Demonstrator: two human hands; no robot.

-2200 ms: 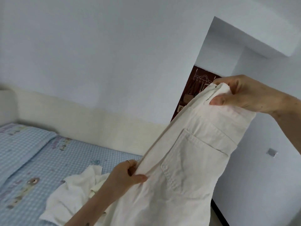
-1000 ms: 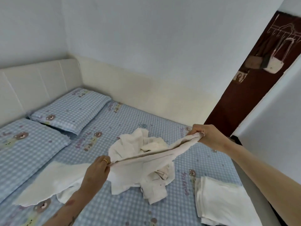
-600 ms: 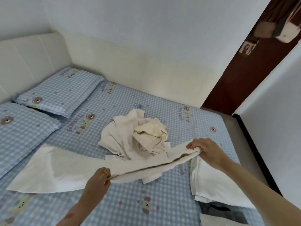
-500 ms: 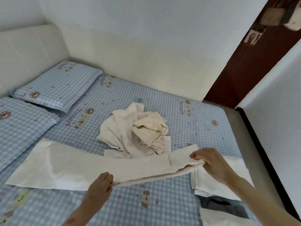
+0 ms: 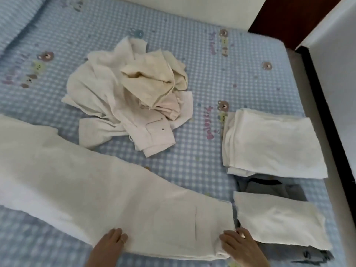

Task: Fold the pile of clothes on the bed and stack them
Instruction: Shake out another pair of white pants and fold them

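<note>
White trousers [image 5: 96, 185] lie flat on the blue checked bed sheet [image 5: 208, 74], running from the far left to the near middle. My left hand [image 5: 110, 245] and my right hand [image 5: 240, 245] hold the near edge of the waist end, one at each corner, with fingers on top of the cloth. Behind the trousers sits a crumpled pile of cream and white clothes [image 5: 127, 93]. A folded white stack [image 5: 269, 143] lies to the right. Nearer, a folded white piece [image 5: 279, 222] rests on a grey garment [image 5: 269, 187].
The bed's right edge runs along a white wall [image 5: 337, 74] with a dark skirting strip. A dark brown door [image 5: 285, 18] stands at the back right. A pale padded panel borders the bed's far side.
The trousers, held up in the air, have come down and now lie flat on the sheet. Both hands have moved toward me to the near edge. The view has tipped downward.
</note>
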